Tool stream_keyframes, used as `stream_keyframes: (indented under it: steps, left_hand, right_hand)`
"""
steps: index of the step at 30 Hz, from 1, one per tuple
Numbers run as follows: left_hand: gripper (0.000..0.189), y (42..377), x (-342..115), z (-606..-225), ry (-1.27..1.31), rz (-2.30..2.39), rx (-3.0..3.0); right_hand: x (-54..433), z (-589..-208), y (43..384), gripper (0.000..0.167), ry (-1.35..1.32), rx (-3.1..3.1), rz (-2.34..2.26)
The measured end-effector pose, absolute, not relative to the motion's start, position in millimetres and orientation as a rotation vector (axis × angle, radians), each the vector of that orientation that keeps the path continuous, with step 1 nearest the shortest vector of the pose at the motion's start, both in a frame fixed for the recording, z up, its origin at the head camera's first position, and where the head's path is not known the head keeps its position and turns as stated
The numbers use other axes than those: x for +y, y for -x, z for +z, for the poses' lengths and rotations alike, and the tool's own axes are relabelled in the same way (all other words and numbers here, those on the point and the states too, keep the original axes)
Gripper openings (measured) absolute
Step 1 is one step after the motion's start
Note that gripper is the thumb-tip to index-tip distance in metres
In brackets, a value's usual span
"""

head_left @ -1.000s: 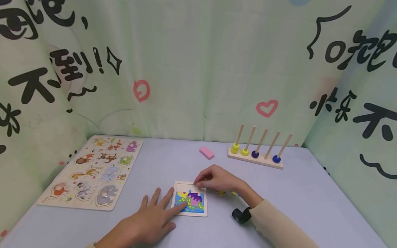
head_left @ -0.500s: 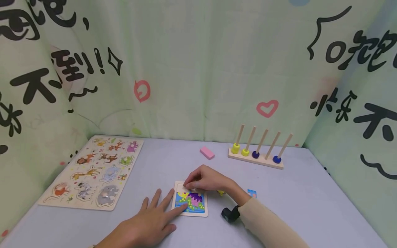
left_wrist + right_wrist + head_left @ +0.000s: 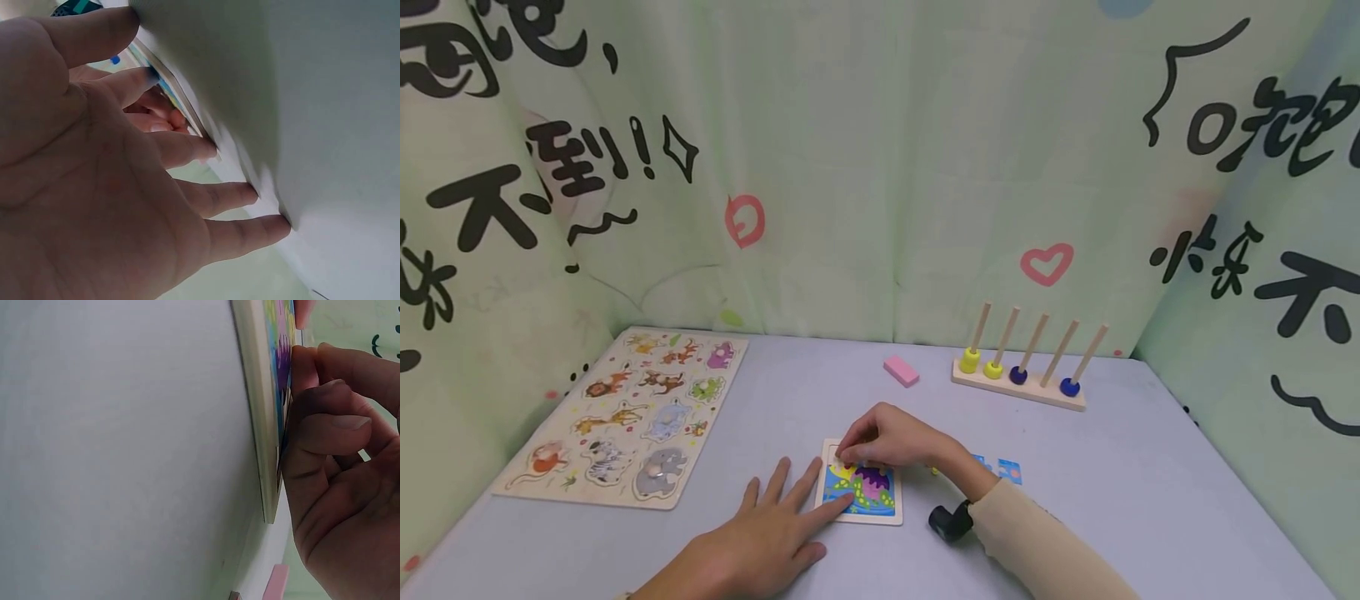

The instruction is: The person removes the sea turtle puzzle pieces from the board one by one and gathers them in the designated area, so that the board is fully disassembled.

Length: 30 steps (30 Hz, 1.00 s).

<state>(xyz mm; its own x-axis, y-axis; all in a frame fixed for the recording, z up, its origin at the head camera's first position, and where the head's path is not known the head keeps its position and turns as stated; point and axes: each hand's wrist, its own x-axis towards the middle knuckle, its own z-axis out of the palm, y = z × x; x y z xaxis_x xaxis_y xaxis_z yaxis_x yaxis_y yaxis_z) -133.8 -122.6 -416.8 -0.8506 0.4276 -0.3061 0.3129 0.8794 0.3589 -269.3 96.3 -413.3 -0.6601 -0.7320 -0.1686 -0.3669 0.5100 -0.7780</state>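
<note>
A small wooden jigsaw board (image 3: 874, 521) with a colourful purple, green and blue picture lies on the table before me. My left hand (image 3: 760, 533) is spread flat beside it, its index finger on the picture. In the left wrist view, the other fingertips of my left hand (image 3: 125, 162) touch the tabletop. Over the board's upper left corner, my right hand (image 3: 891, 437) pinches a jigsaw piece that its fingers mostly hide. The right wrist view has the curled fingers of my right hand (image 3: 340, 469) right at the board's face. Bare wood shows along the picture's top.
Loose blue jigsaw pieces (image 3: 1010, 471) lie right of the board, partly behind my right forearm. A large animal puzzle board (image 3: 700, 433) is at the left. Farther back are a pink block (image 3: 901, 370) and a peg stand (image 3: 1018, 389) with yellow and dark blue beads.
My right hand has moved left along the board's top edge to its upper left corner, uncovering blue pieces at the right. The left hand has stayed in place.
</note>
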Motion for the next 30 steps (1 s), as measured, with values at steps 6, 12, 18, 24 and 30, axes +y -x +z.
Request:
stream_keyframes:
  steps: [6,12,18,24,30]
  left_hand:
    - [0.058,133.2,-123.4,-417.7,-0.571,0.429,2.679]
    - [0.057,133.0,-123.0,-418.0,-0.575,0.427,2.682]
    - [0.057,133.1,-122.3,-417.5,-0.57,0.425,2.687]
    - [0.057,133.0,-122.8,-417.4,-0.559,0.431,2.681]
    - [0.057,133.9,-121.9,-417.8,-0.563,0.419,2.68]
  right_hand:
    - [97.2,-413.5,269.3,0.016,0.885,2.258,-1.026]
    - [97.5,-414.1,270.5,0.015,0.881,2.239,-1.029]
    - [96.9,-415.1,271.2,0.014,0.87,2.221,-1.046]
    - [94.6,-416.2,270.8,0.014,0.887,2.199,-1.044]
    - [94.5,-414.0,269.2,0.014,0.854,2.199,-1.061]
